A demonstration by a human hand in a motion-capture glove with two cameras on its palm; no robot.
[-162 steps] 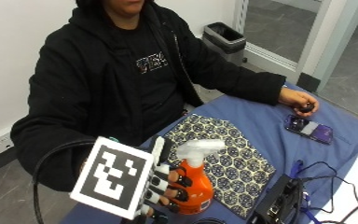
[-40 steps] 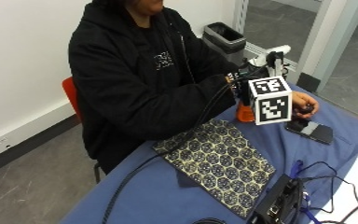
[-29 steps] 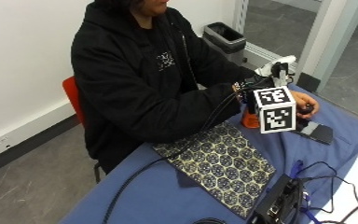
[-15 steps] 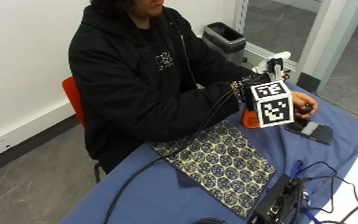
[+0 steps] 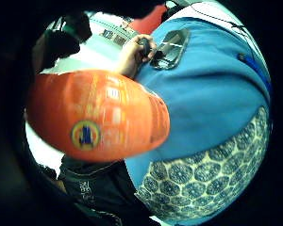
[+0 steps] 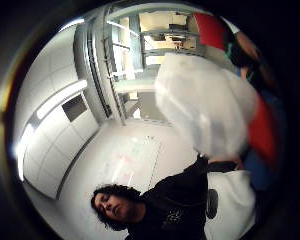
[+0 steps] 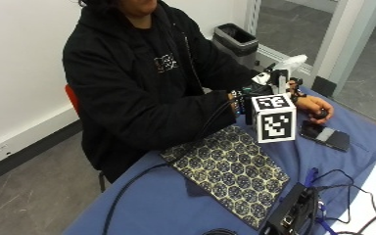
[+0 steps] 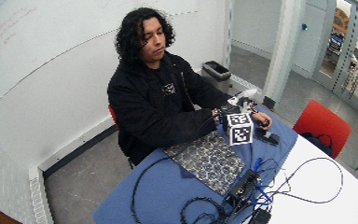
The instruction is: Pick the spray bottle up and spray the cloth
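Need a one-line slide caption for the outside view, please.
Seated person's gloved right hand holds the spray bottle raised above the blue table, beside the patterned cloth.

Office mtg rm, whiteboard wall (image 8: 73, 28), glass doors (image 8: 353, 42), blue table (image 8: 167, 186)

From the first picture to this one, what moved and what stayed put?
The gloved right hand, which gripped the spray bottle at the cloth's near end, has carried it across and lifted it above the far end, beside the bare hand. It still holds the bottle. The patterned cloth, the bare hand and the phone stayed where they were.
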